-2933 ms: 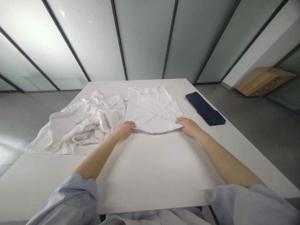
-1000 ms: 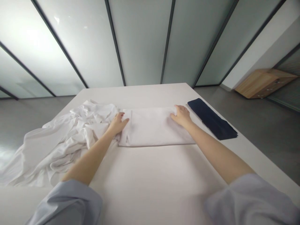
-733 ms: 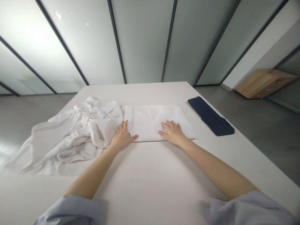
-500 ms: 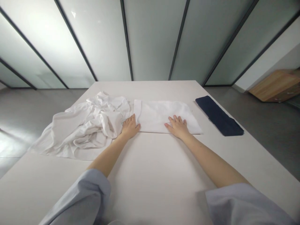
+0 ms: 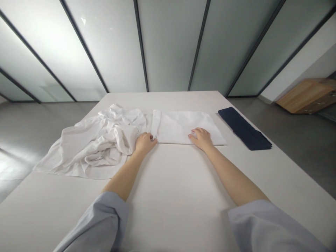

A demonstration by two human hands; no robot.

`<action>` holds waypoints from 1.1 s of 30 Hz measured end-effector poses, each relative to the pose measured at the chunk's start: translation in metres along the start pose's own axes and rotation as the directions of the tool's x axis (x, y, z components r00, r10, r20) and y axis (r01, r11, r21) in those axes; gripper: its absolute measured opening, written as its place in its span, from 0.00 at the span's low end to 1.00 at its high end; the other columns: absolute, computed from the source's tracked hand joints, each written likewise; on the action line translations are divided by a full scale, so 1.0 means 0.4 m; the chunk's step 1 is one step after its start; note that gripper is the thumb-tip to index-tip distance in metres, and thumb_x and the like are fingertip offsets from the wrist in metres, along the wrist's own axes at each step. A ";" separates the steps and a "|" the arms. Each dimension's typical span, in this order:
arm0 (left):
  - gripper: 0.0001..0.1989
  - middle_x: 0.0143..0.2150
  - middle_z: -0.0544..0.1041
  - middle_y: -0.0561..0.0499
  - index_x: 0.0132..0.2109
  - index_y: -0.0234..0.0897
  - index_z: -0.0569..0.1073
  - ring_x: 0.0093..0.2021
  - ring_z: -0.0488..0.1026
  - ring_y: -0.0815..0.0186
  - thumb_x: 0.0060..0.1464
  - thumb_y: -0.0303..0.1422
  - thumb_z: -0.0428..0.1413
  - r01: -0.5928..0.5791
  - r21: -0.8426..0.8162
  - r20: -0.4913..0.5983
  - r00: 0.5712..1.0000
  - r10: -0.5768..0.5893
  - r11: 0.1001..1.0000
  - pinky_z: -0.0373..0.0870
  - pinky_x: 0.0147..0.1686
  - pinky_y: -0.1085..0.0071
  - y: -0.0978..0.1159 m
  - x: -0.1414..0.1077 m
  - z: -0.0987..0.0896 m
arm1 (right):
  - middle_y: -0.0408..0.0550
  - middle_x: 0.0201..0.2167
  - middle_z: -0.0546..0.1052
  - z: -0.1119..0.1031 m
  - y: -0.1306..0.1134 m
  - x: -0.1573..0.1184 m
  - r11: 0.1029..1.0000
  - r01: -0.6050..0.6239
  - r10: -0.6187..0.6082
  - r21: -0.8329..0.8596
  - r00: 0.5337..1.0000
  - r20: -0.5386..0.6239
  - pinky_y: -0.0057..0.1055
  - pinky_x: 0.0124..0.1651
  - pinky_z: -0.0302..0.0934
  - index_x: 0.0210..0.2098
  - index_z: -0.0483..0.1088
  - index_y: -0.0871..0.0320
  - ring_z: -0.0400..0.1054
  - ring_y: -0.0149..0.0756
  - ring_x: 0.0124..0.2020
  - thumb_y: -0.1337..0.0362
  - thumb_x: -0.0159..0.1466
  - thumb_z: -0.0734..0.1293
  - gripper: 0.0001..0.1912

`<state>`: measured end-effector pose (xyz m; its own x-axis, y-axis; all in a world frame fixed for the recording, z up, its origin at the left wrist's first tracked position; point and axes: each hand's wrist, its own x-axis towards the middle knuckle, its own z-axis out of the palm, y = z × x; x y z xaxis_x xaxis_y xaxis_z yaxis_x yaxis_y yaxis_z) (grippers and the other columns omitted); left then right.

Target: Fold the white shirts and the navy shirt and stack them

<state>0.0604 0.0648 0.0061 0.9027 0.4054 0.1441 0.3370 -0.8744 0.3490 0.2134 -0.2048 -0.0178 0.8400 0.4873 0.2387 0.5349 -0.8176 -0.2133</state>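
Note:
A white cloth [image 5: 181,126], folded into a flat rectangle, lies on the table in front of me. My left hand [image 5: 145,141] is at its near left corner. Its fingers are bent, the thumb stands apart at the cloth's edge, and I see nothing held between them. On the near right part of the cloth rests my right hand [image 5: 202,138], palm down, fingers loosely bent and apart from the thumb. A crumpled heap of white fabric [image 5: 105,134] lies against the left side of my left hand.
On the right side of the white table [image 5: 173,196] lies a folded dark navy cloth [image 5: 244,129], close to the edge. Frosted glass panels [image 5: 170,45] stand behind the table. A wooden cabinet [image 5: 301,96] is on the floor at the far right.
The fingers of both hands have gone from stretched flat to bent. The folded white cloth has shifted slightly away from me. The heap and the navy cloth stay in place.

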 end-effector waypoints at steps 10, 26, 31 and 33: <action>0.10 0.26 0.71 0.54 0.30 0.38 0.68 0.32 0.70 0.66 0.50 0.41 0.52 0.041 -0.946 -0.031 0.976 -0.215 0.321 0.66 0.36 0.72 -0.032 0.044 0.021 | 0.55 0.56 0.70 0.009 0.010 0.006 1.000 -0.004 0.004 0.026 1.000 -0.003 0.43 0.58 0.54 0.52 0.72 0.57 0.62 0.48 0.57 0.54 0.66 0.61 0.20; 0.06 0.37 0.70 0.49 0.33 0.40 0.63 0.38 0.68 0.62 0.49 0.24 0.51 -0.076 -0.240 -0.219 0.976 0.022 0.968 0.64 0.39 0.68 -0.012 0.015 0.024 | 0.53 0.54 0.71 0.014 0.015 0.011 0.999 0.009 -0.009 0.049 1.000 -0.012 0.40 0.57 0.55 0.50 0.73 0.56 0.63 0.46 0.56 0.56 0.65 0.62 0.18; 0.03 0.30 0.70 0.51 0.29 0.39 0.65 0.31 0.68 0.64 0.48 0.27 0.51 0.045 -0.387 -0.235 0.961 -0.145 0.921 0.63 0.35 0.69 -0.038 0.028 0.011 | 0.53 0.54 0.72 0.014 0.015 0.012 0.998 -0.001 0.002 0.060 1.000 -0.019 0.41 0.57 0.55 0.50 0.73 0.57 0.63 0.46 0.56 0.56 0.65 0.62 0.18; 0.01 0.26 0.69 0.53 0.29 0.39 0.66 0.28 0.67 0.65 0.47 0.30 0.51 0.053 -0.603 -0.188 0.960 -0.207 0.796 0.62 0.31 0.71 -0.048 0.034 0.011 | 0.53 0.54 0.72 0.014 0.016 0.012 0.998 -0.003 0.004 0.064 1.000 -0.018 0.41 0.57 0.55 0.50 0.73 0.58 0.63 0.46 0.56 0.56 0.65 0.62 0.18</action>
<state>0.0673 0.0860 -0.0028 0.7469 0.6200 0.2403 0.1547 -0.5135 0.8440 0.2213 -0.2059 -0.0233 0.8403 0.4784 0.2552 0.5373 -0.7976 -0.2740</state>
